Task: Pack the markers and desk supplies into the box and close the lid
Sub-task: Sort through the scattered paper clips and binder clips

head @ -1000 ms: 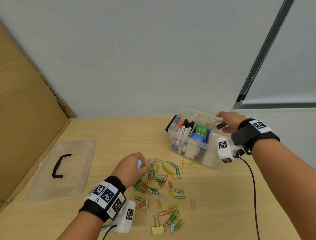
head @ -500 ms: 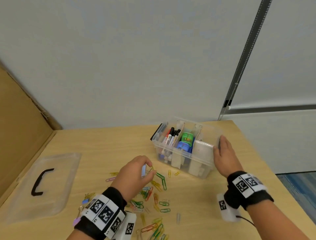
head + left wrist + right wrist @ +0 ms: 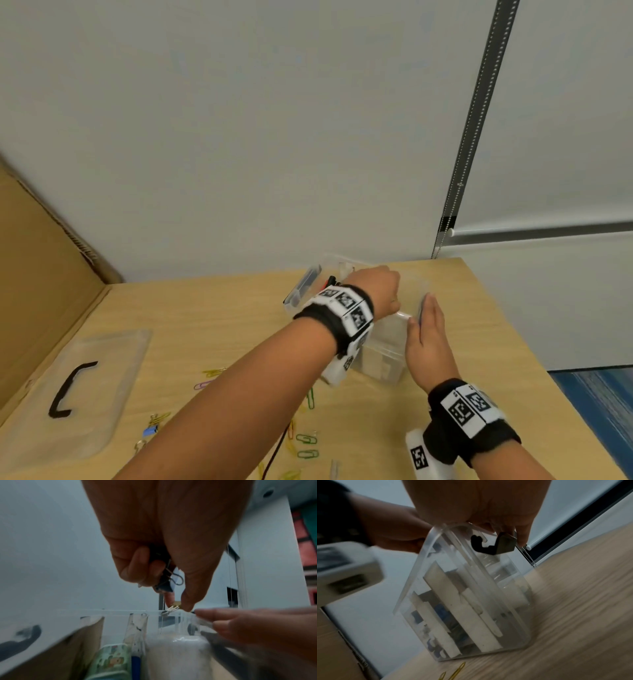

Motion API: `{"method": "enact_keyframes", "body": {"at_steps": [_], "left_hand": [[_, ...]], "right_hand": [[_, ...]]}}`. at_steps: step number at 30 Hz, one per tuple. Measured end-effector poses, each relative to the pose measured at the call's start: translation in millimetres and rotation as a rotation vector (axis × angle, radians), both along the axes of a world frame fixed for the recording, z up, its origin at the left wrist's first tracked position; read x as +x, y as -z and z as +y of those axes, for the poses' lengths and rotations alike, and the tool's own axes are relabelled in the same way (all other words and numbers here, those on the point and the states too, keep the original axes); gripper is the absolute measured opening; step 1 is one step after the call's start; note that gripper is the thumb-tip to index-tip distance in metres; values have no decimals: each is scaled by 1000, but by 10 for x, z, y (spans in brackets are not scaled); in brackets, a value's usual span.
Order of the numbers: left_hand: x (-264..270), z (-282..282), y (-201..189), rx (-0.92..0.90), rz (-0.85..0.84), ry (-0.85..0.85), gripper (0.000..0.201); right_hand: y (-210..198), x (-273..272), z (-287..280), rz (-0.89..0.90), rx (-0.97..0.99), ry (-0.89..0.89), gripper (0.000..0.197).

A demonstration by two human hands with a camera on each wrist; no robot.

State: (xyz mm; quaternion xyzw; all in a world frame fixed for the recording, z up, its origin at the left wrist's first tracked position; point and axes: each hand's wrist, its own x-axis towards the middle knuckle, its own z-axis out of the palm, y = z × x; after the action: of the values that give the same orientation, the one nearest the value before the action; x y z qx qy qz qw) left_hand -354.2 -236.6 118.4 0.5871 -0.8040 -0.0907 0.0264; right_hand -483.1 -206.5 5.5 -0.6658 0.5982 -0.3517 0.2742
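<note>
The clear plastic box (image 3: 380, 363) stands on the wooden table with markers and a green tape roll (image 3: 111, 661) inside. My left hand (image 3: 383, 291) hovers over its right compartment. It pinches gold paper clips (image 3: 173, 608) between thumb and forefinger, and its curled fingers hold a dark binder clip (image 3: 169, 581). My right hand (image 3: 424, 329) lies with straight fingers against the box's right end, fingertips on the black latch (image 3: 494, 545). The clear lid (image 3: 78, 387) with a black handle (image 3: 68, 390) lies flat at the far left.
Several coloured paper clips (image 3: 308, 442) and a blue binder clip (image 3: 150, 430) lie scattered on the table near me. A cardboard sheet (image 3: 41, 274) leans along the left edge. The table ends just right of the box; a wall is close behind.
My left hand has left the clip pile and moved up and right over the box with clips in it. My right hand stays at the box's right end.
</note>
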Motion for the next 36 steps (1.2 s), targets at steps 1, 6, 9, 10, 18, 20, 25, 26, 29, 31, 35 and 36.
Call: {"method": "enact_keyframes", "body": {"at_steps": [1,6,9,10,18,20,25,26,29,31,35,36], "left_hand": [[-74,-120,-5,17,-42,-1,25],[-228,-650,268,170,-251,15,33],[-263,-942,598,245,-310,34,46],[-292,-911,572,257,-293,37,44],[-196,-400,176,173,-63,37,36],[-51,-129,89,89,67,29,39],[456,794,49,-176,375,-75,36],[591,944,91,-207,380,-97,35],[1065,1325,276,-233,334,-178,33],[1429,1554,386,-216,318,-255,31],[2233,1986,573,-163,285,-407,26],[2418,2094,624,-133,267,-440,25]], "right_hand": [[5,-3,-4,-6,-2,0,58],[37,-4,-4,-29,-21,-3,58],[60,0,-12,-35,-32,-1,58],[62,0,-11,-35,-34,0,58],[68,-2,-3,-26,-33,2,58],[74,-5,0,-8,-38,1,58],[49,-23,0,102,-38,17,57],[33,-26,2,131,-32,29,57],[-30,-21,42,261,-43,94,55],[-111,22,133,345,-84,144,57],[-331,333,489,370,-292,117,53],[-386,458,591,356,-355,72,50]]}}
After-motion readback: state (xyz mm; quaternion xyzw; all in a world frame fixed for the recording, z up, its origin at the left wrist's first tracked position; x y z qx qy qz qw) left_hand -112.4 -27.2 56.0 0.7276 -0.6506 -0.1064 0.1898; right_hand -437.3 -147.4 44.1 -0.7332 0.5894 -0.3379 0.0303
